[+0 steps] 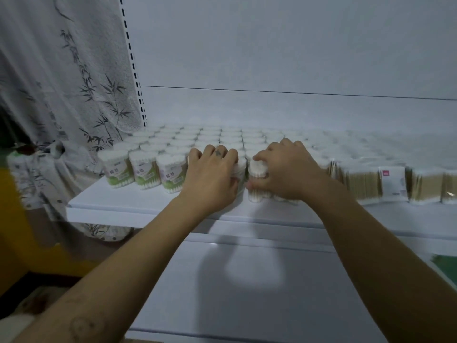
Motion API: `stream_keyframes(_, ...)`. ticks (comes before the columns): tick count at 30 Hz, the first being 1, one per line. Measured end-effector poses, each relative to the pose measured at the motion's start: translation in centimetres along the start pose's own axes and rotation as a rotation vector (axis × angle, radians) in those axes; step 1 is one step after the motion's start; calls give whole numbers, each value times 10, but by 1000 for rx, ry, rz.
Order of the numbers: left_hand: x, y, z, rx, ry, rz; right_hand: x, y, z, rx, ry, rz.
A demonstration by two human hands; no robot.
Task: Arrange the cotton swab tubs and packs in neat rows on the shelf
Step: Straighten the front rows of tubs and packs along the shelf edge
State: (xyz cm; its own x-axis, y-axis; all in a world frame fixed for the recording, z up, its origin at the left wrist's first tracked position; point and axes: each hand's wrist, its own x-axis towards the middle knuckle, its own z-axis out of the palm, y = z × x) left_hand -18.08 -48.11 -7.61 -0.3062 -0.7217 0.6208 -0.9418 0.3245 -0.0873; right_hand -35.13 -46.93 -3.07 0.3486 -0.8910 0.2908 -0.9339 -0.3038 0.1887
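A bamboo-print cloth (61, 95) hangs at the far left beside the slotted upright (131, 58) of the rack. On the white shelf (118, 206), three green-labelled tubs (143, 173) stand upright side by side along the front row, clear-walled, with white swab tips packed at the top and bottom. Behind them, white-lidded tubs (197, 138) run back in close rows toward the rear panel. Just right of the three, the left grip (212, 174) lies over a half-hidden tub (240, 169), fingers curled down over its top and grasping it. Only a strip of its clear side shows past the knuckles, and its label cannot be read. Touching it on the right stands the clear tub (257, 180), upright in the front row. The right grip (284, 169) clasps it, thumb pressed on the white top and a fingertip at the lower side, and the palm covers the tub's right half. Whatever stands directly behind that palm is hidden. Further right, flat packs (358, 185) of wooden-stemmed swabs stand on edge in a tight row, one with a white label (393, 181) bearing a small red square. The row is blurred and cut off at the right edge. Below, a lower shelf (247, 305) carries the arms' shadow.
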Motion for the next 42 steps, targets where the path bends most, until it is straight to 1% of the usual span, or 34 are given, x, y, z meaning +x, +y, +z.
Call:
stream_keyframes(3, 2, 1, 0, 14, 1, -23, 0, 1, 6, -12, 34, -20)
stream_keyframes(5, 0, 4, -1, 16, 11, -36, 0, 2, 8, 20, 57, -13)
stream_keyframes(8, -7, 9, -3, 0, 55, -54, -1, 2, 9, 51, 89, -30)
stream_keyframes(11, -14, 11, -8, -4, 77, -48, -4, 5, 7, 122, 78, -77)
stream_keyframes(15, -17, 20, -19, -47, 12, -31, -11, 16, 5, 280, 58, -144)
stream_keyframes(18, -17, 26, -24, -61, -32, -24, -17, 25, 9, 402, 57, -158)
stream_keyframes(21, -12, 33, -26, -73, -80, 22, -19, 33, 12, 459, 57, -166)
stream_keyframes(24, -9, 39, -26, -82, -120, 63, -21, 39, 11, 446, 101, -193)
stream_keyframes(26, -8, 41, -26, -64, -101, 64, -24, 44, 11, 459, 142, -201)
stream_keyframes(29, -4, 45, -29, -16, -75, 37, -30, 59, 10, 455, 188, -154)
stream_keyframes(33, 1, 50, -28, 25, -64, 11, -33, 70, 13, 320, 148, -74)
stream_keyframes(35, 4, 53, -24, 56, -59, 0, -34, 69, 15, 285, 129, -62)
stream_keyframes(39, 10, 58, -18, 94, -66, -39, -35, 72, 16, 213, 157, -45)
stream_keyframes(42, 13, 61, -13, 128, -54, -52, -35, 74, 13, 184, 129, -23)
